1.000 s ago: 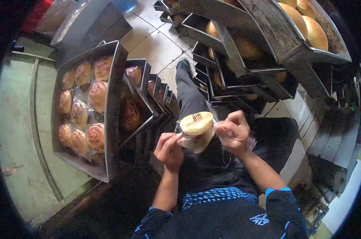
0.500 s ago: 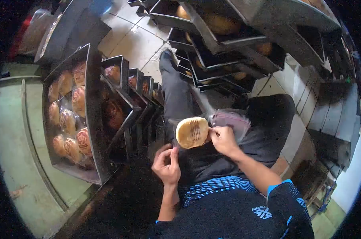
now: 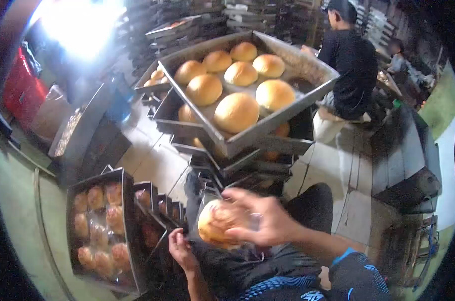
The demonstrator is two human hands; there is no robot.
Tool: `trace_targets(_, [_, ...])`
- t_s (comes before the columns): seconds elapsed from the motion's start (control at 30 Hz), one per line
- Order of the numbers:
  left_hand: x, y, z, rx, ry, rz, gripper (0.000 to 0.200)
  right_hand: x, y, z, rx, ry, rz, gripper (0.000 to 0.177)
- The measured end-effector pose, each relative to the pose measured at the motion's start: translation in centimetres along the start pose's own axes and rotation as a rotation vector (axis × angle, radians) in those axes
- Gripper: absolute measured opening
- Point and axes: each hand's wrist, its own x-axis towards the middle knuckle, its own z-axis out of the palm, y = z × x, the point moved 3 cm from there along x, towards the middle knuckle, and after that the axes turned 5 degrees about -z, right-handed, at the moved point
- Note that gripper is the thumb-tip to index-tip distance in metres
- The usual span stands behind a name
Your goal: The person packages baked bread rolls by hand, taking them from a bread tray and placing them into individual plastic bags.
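My right hand [image 3: 262,220] is closed around a round golden bun [image 3: 215,226] held over my lap, blurred by motion. Lower and to the left, my left hand [image 3: 180,249] hangs beside the bun, close to the upright stacked trays; its fingers look curled, and I cannot make out whether it holds anything. Just ahead, a stack of metal trays rises, and the top tray [image 3: 267,128] carries several unwrapped buns [image 3: 236,111]. At my left, a tray [image 3: 128,220] on the floor holds several buns wrapped in plastic [image 3: 99,226].
Another person in a black shirt [image 3: 350,60] stands at the back right by more stacked trays. A red container [image 3: 17,85] sits far left near a bright glare. Tiled floor lies between the tray stacks; dark metal boxes [image 3: 405,165] line the right.
The view has tilted up, bringing the top tray and the other person into sight. My right hand now grips the bun from above, and my left hand has dropped lower left.
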Motion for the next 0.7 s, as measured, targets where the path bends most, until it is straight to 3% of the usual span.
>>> trace_targets(0.07, [0.1,-1.6,3.2,0.078,-0.083,0.004,0.017,1.6,-3.1,-6.7,0.026,0.206,-0.108,0.069])
trace_targets(0.1, [-0.2,-2.2,5.7,0.200,-0.160,0.106,0.014,2.6,-3.8,-10.0,0.036,0.359,-0.204,0.068])
trace_targets(0.13, [-0.7,-3.5,8.0,0.256,-0.309,0.000,0.015,3.6,-4.4,-13.2,0.032,0.506,-0.296,0.068])
trace_targets(0.17, [-1.3,-4.8,10.1,0.338,-0.445,-0.018,0.027,5.2,-4.9,-16.1,-0.057,0.589,-0.232,0.049])
trace_targets(0.23, [-2.1,-8.4,13.3,0.845,-0.524,0.341,0.051,8.4,-2.0,-23.0,-0.407,0.740,-0.188,0.034])
trace_targets(0.27, [-2.0,-12.3,13.9,0.995,-0.611,0.325,0.047,7.8,-1.9,-24.1,-0.595,0.823,0.002,0.031])
trace_targets(0.3, [-2.1,-15.3,13.8,1.147,-0.693,0.310,0.044,6.7,-1.4,-24.5,-0.811,0.904,-0.165,0.032])
trace_targets(0.33, [-2.3,-16.3,13.1,1.065,-0.762,0.253,0.040,5.5,-0.8,-24.7,-1.045,1.013,-0.312,0.033])
trace_targets(0.37, [-2.1,-16.8,12.6,0.973,-0.824,0.196,0.037,3.8,-0.9,-22.4,-0.900,1.062,-0.425,0.030])
trace_targets(0.4, [-1.7,-16.7,12.7,0.880,-0.880,0.136,0.034,1.3,1.8,-19.6,-0.897,0.821,-0.345,0.026])
trace_targets(0.47, [-1.8,-13.2,12.5,0.785,-0.900,0.273,0.026,-4.1,7.4,-13.7,-0.846,0.334,-0.163,0.018])
trace_targets(0.5, [-2.3,-11.6,12.3,0.751,-0.912,0.333,0.022,-6.6,9.4,-8.4,-1.035,0.077,0.136,0.019])
trace_targets(0.53, [-2.7,-10.4,12.4,0.639,-0.948,0.344,0.014,-10.5,14.3,-5.0,-0.619,0.043,0.155,0.024])
trace_targets(0.57, [-2.8,-10.9,12.3,0.689,-0.943,0.380,0.013,-13.7,18.7,-1.2,-0.452,-0.060,0.117,0.027])
trace_targets(0.63, [-2.5,-12.2,12.5,0.795,-0.933,0.467,0.011,-15.7,19.1,2.1,-0.450,-0.142,0.406,0.028])
trace_targets(0.7, [-2.8,-11.1,12.9,0.841,-0.881,0.392,0.021,-16.8,20.2,2.9,-0.350,0.007,0.399,0.026])
